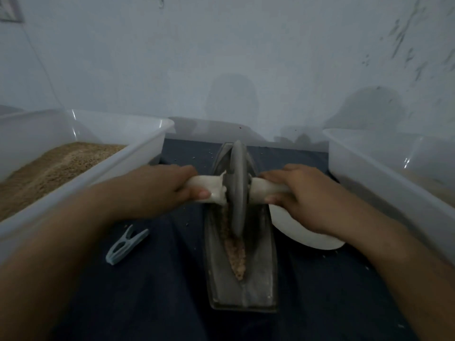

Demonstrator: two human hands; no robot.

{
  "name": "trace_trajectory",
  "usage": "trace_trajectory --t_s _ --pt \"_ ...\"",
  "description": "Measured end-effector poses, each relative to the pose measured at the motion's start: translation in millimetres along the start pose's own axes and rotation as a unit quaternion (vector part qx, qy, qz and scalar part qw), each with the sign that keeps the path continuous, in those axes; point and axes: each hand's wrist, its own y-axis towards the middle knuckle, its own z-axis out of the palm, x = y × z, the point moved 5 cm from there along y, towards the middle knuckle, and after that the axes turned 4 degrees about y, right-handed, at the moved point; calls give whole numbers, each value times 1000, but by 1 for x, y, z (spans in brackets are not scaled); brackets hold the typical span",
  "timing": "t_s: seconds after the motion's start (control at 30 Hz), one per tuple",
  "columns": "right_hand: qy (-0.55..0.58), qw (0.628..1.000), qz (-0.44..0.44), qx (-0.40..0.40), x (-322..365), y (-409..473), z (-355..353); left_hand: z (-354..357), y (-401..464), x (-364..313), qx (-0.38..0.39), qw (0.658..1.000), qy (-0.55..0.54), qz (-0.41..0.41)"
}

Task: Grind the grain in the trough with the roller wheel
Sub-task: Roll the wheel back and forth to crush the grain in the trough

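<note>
Left hand (170, 185) and right hand (299, 193) each wrap an axle handle (204, 184) of the roller wheel (237, 185), upright in the trough (242, 254) mid-surface. Grain (236, 252) lies in the groove toward the near edge.

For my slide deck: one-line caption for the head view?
Both hands, left and right, grip the roller wheel handles over grain in the trough.

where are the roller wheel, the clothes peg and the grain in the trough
roller wheel (238, 185), head view, on the disc's grey rim
clothes peg (125, 244), head view, mid body
grain (237, 258), head view, on the near heap in the groove
</note>
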Motion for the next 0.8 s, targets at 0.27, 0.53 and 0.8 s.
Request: trace_trajectory --t_s 0.27,0.53,0.8 --pt "-68 995 -6 -68 -11 14 13 9 19 4 -188 970 156 -5" --pt "15 995 -62 73 17 -22 -20 -7 -23 3 74 992 -71 76" --pt "-12 1000 16 -3 -4 9 3 2 6 2 -42 999 7 -13"
